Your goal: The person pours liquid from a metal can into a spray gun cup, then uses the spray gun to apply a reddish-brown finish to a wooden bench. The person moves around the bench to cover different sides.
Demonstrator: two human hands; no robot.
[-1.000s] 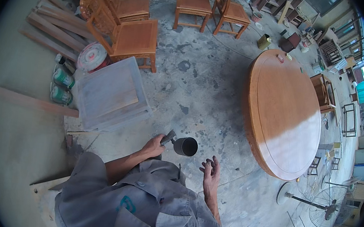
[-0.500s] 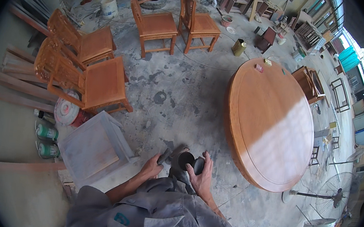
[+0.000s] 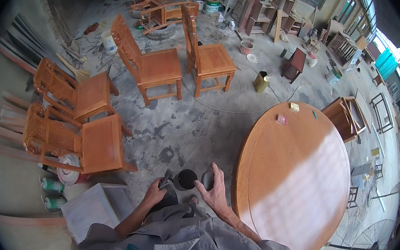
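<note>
1. My left hand (image 3: 155, 193) is closed around the dark handle of a black cup (image 3: 186, 179), which sits low in the view, just below centre, its open mouth facing up at me.
2. My right hand (image 3: 215, 187) is curled around a small dark object (image 3: 207, 179) just at the cup's 3 o'clock; I cannot tell what that object is.
3. Under my hands is a grey concrete floor (image 3: 200, 120), blotched with dark stains and dust.
4. At 3 o'clock from the cup, close by my right hand, stands a big round wooden table (image 3: 297, 174) with a glossy orange top; a few small coloured bits lie near its far edge.
5. Four orange wooden chairs (image 3: 159, 67) stand from 9 to 12 o'clock, two near me, two farther off.
6. At 8 o'clock lies a pale flat panel (image 3: 96, 207), with green-banded cans (image 3: 51, 192) beside it.
7. Planks (image 3: 17, 52) lean along the left wall at 10 o'clock.
8. At 12 to 2 o'clock the workshop is crowded with more furniture frames, buckets and a small yellow can (image 3: 261, 81).
</note>
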